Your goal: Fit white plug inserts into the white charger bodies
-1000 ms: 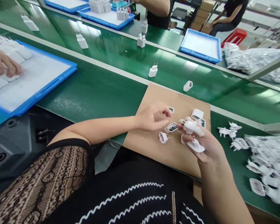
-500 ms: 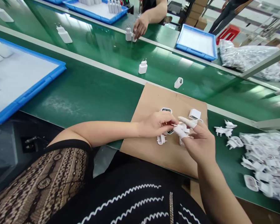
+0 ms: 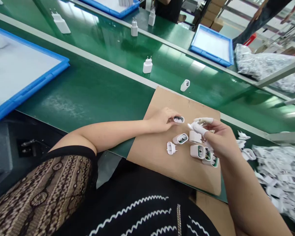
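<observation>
My left hand [image 3: 163, 119] rests on a brown cardboard sheet [image 3: 159, 147] and is closed on a white charger shell [image 3: 179, 119] with its open end showing. My right hand [image 3: 217, 139], with white finger cots on the thumb and forefinger, pinches a small white plug part [image 3: 193, 126] just right of that shell. Under and below my right hand lie several more open charger shells [image 3: 198, 151]. A loose white plug piece [image 3: 171, 148] lies on the cardboard near them.
A green conveyor belt [image 3: 108, 55] carries single white chargers [image 3: 147, 65] and a shell [image 3: 185, 85]. Blue trays sit at the left [image 3: 27, 93] and far right [image 3: 211, 44]. A heap of white plug parts [image 3: 280, 170] lies at my right. Other people stand across the belt.
My left hand has moved up and now grips a shell at the cardboard's middle. My right hand has lifted away to the right, uncovering shells beneath it. The chargers on the belt have shifted left.
</observation>
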The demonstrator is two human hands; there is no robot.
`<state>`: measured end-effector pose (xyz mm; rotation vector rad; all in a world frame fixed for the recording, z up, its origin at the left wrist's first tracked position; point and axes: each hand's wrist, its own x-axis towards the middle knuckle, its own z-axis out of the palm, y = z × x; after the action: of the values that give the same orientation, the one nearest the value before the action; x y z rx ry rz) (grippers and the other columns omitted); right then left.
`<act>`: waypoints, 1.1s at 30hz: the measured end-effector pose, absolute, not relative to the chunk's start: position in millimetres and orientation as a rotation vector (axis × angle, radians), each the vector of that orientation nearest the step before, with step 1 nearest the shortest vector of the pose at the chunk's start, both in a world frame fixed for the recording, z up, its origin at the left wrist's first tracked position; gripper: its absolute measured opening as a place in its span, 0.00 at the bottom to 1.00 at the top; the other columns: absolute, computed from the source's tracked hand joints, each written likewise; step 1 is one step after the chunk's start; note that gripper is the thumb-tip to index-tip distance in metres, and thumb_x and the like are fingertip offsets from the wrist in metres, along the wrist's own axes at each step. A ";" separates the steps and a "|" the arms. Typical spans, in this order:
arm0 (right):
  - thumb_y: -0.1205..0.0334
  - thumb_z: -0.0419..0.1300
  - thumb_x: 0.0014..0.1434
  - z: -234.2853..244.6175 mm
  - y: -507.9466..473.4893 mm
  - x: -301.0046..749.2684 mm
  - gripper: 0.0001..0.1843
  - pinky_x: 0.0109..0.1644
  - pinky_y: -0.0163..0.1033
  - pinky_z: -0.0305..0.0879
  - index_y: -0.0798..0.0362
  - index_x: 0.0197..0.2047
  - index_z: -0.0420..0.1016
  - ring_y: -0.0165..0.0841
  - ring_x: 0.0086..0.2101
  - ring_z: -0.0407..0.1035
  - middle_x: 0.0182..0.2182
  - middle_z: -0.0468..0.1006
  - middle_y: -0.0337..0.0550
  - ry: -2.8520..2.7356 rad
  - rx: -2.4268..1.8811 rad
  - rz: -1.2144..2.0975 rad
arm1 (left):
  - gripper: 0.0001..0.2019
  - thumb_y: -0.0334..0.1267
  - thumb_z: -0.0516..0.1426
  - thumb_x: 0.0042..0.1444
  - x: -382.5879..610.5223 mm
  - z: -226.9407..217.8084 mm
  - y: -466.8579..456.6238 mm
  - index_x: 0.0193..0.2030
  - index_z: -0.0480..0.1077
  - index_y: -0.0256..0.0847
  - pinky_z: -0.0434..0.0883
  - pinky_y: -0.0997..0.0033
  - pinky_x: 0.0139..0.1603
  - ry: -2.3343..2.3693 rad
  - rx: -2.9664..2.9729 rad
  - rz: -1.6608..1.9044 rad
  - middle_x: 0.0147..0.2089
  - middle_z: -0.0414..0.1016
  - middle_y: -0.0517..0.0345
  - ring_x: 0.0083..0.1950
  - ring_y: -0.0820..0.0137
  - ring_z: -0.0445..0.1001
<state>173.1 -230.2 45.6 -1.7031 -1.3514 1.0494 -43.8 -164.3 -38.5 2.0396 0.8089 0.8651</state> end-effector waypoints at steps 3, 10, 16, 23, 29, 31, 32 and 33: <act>0.57 0.74 0.42 47.6 -223.4 176.3 0.14 0.28 0.36 0.61 0.48 0.35 0.84 0.30 0.28 0.65 0.29 0.74 0.40 -1.620 -1.739 0.738 | 0.14 0.35 0.64 0.59 -43.2 -40.8 -164.6 0.51 0.73 0.41 0.74 0.61 0.50 0.886 1.931 0.864 0.49 0.77 0.53 0.43 0.67 0.76; 0.52 0.74 0.45 49.5 -212.5 167.3 0.21 0.21 0.35 0.59 0.51 0.42 0.84 0.27 0.20 0.61 0.28 0.78 0.41 -1.547 -1.772 0.970 | 0.30 0.35 0.66 0.58 -40.0 -44.0 -164.6 0.67 0.65 0.42 0.70 0.53 0.62 0.840 1.995 0.833 0.63 0.73 0.47 0.60 0.58 0.70; 0.52 0.72 0.47 40.2 -199.0 168.1 0.20 0.21 0.35 0.55 0.51 0.43 0.81 0.27 0.19 0.60 0.24 0.75 0.38 -1.728 -1.780 0.761 | 0.20 0.33 0.64 0.59 -35.8 -48.7 -160.6 0.58 0.73 0.39 0.71 0.58 0.57 0.862 1.973 0.861 0.48 0.80 0.52 0.53 0.60 0.72; 0.67 0.60 0.51 40.3 -182.2 167.9 0.03 0.25 0.36 0.52 0.51 0.28 0.76 0.29 0.22 0.58 0.24 0.68 0.39 -2.347 -1.523 0.168 | 0.12 0.36 0.67 0.57 -38.5 -48.1 -157.8 0.47 0.77 0.37 0.71 0.64 0.50 0.892 1.925 0.931 0.46 0.80 0.51 0.50 0.63 0.74; 0.69 0.55 0.53 33.4 -176.1 160.0 0.08 0.26 0.36 0.49 0.52 0.30 0.76 0.29 0.25 0.60 0.29 0.71 0.41 -2.559 -1.520 0.107 | 0.11 0.38 0.67 0.58 -38.3 -48.5 -156.2 0.45 0.78 0.36 0.70 0.66 0.46 0.910 1.940 0.914 0.40 0.80 0.55 0.44 0.65 0.74; 0.70 0.54 0.52 34.4 -177.2 156.1 0.09 0.26 0.37 0.45 0.53 0.29 0.76 0.29 0.25 0.58 0.29 0.70 0.41 -2.609 -1.570 0.042 | 0.09 0.39 0.67 0.58 -39.2 -47.5 -156.8 0.44 0.79 0.38 0.69 0.66 0.45 0.914 1.950 0.895 0.39 0.80 0.56 0.43 0.66 0.74; 0.71 0.54 0.51 35.3 -177.9 153.8 0.09 0.26 0.37 0.44 0.53 0.29 0.76 0.29 0.24 0.56 0.29 0.70 0.41 -2.630 -1.597 0.014 | 0.09 0.39 0.67 0.58 -39.5 -47.1 -157.1 0.44 0.79 0.38 0.69 0.66 0.45 0.916 1.954 0.891 0.39 0.80 0.56 0.42 0.66 0.73; 0.71 0.54 0.50 36.2 -178.5 151.3 0.10 0.26 0.38 0.42 0.53 0.29 0.76 0.29 0.24 0.55 0.28 0.69 0.41 -2.640 -1.625 -0.009 | 0.09 0.39 0.67 0.58 -39.7 -47.0 -157.5 0.44 0.79 0.38 0.69 0.66 0.44 0.918 1.957 0.894 0.38 0.80 0.56 0.42 0.66 0.73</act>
<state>151.3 -178.5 36.2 -1.6254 -2.6399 -0.0090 -39.7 -157.5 -47.0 1.9566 0.9176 0.8939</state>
